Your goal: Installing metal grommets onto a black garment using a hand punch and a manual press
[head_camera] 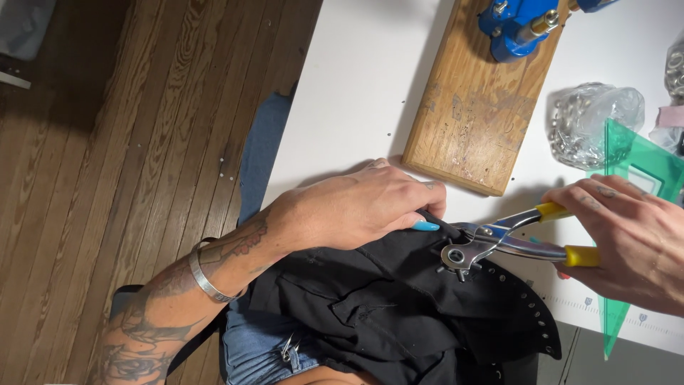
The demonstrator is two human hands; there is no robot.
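Observation:
My left hand [356, 207] presses down on a black fabric garment [399, 306] at the table's edge, fingers curled on its top fold. In my right hand [627, 242] is a rotary hole punch [499, 242] with yellow handles. Its metal jaws and punch wheel sit on the fabric's edge right beside my left fingertips. A row of small holes runs along the garment's curved edge [531, 306] below the tool.
A wooden board [470, 114] carrying a blue metal press [516, 25] lies on the white table [356, 93]. A clear bag of metal rings [591, 125] and a green transparent triangle ruler [634, 171] sit at the right. Wooden floor lies to the left.

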